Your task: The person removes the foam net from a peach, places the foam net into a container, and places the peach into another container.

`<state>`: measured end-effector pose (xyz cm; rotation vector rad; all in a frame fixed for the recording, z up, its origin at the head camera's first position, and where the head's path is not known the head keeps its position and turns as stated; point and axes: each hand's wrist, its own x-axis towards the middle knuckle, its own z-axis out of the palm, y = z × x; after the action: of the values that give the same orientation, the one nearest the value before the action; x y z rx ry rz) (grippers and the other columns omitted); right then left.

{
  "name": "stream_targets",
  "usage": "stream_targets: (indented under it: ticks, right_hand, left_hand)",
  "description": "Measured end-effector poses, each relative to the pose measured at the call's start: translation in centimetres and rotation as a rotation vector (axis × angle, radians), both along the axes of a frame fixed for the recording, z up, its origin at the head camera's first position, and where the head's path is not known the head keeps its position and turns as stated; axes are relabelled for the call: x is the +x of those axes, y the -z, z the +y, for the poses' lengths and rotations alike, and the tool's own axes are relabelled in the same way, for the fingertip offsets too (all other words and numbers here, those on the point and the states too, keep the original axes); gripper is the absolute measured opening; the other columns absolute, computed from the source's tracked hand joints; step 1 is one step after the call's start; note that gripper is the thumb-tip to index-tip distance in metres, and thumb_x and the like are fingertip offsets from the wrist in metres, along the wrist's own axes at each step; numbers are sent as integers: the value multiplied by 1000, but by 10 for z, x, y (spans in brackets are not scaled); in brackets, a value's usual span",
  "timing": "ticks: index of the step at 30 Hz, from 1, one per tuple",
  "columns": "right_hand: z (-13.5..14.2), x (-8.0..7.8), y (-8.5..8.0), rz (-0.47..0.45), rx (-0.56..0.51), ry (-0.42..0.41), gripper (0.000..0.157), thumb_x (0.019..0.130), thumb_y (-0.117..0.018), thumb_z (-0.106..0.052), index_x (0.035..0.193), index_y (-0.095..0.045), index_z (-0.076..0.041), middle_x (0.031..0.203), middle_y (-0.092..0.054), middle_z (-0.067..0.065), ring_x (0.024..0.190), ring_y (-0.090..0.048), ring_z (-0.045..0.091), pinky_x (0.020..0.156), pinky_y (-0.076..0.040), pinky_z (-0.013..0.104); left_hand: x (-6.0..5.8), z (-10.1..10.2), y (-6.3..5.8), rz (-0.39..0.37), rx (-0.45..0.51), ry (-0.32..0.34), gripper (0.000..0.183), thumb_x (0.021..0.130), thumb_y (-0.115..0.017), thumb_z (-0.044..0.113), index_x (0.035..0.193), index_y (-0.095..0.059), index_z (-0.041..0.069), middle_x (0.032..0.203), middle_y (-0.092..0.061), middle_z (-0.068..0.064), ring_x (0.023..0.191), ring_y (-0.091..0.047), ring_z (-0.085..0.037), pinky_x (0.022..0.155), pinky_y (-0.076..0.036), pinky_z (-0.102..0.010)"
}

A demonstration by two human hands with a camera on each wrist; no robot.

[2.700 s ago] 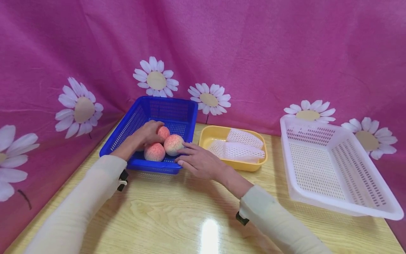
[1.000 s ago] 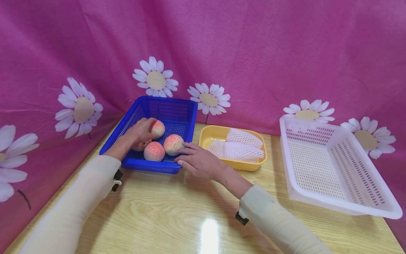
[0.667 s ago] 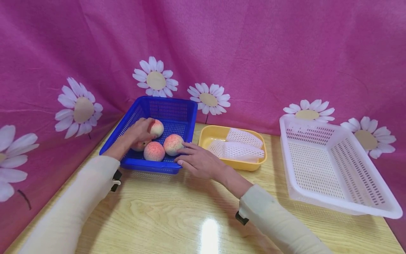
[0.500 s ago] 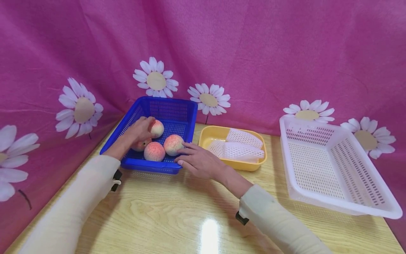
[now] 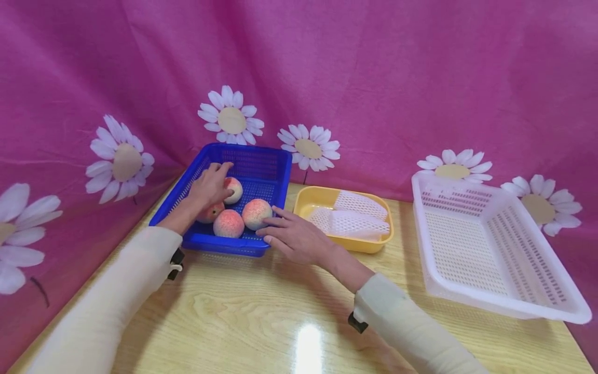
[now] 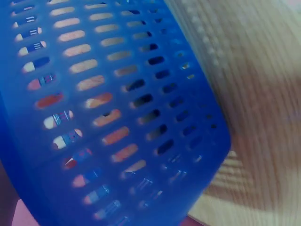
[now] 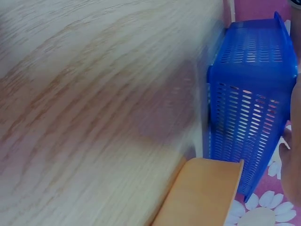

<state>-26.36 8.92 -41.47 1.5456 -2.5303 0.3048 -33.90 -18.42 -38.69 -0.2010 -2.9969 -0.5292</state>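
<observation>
In the head view a blue basket (image 5: 201, 243) holds several peaches, cream with speckled pink. My left hand (image 5: 207, 187) is inside it, its fingers stretched out above the far peach (image 5: 235, 190) and the thumb beside that fruit. Partly under this hand lies the left peach (image 5: 211, 213), next to the front peach (image 5: 228, 224). My right hand (image 5: 299, 236) rests at the basket's right front corner, fingers spread and loosely bent, fingertips close to the right peach (image 5: 257, 214). The left wrist view is filled by the slotted basket wall (image 6: 28, 179), which hides that hand.
Right of the blue basket stands a yellow tray (image 5: 357, 245) with white foam fruit nets (image 5: 358, 223) in it. A large white basket (image 5: 495, 298) sits at the table's right end. Behind everything hangs a magenta flowered cloth (image 5: 374, 78).
The far peach shifted a little left and back with my left hand around it. Now that hand's fingers have straightened and lifted off it. My right hand has stayed at the basket's corner.
</observation>
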Motion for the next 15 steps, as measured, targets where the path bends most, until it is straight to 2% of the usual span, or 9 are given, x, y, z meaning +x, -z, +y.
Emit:
stream_targets:
  ticks: [3,7,11,15]
  right_hand:
    - [3,-1,-6,39,-2,38,40,107,-43,-31,136,-63,-13,142,-56,9,145,-29,32,120,-15,36]
    - [11,-4,-17,66,-27,111,38,105,-50,-30,133,-64,-9,138,-59,11,142,-35,35,120,-19,38]
    - [19,-6,-27,34,-59,203,37,105,-51,-30,133,-65,-9,139,-59,10,141,-36,35,118,-24,41]
    - [25,-8,-38,-4,-60,264,39,105,-50,-29,136,-62,-10,140,-57,11,143,-33,36,118,-23,42]
  left_hand:
    - [-2,5,-1,31,11,7,69,92,-68,19,152,-35,10,149,-35,-27,132,-39,-47,97,-40,-66]
    - [-3,17,-6,35,30,37,64,96,-63,25,152,-35,11,150,-35,-25,134,-38,-45,99,-40,-65]
    - [-3,30,-9,57,29,66,60,99,-60,28,152,-37,11,149,-38,-24,133,-40,-43,99,-41,-63]
    - [-1,41,-12,92,22,91,59,99,-59,29,151,-39,10,148,-40,-25,133,-41,-44,100,-41,-62]
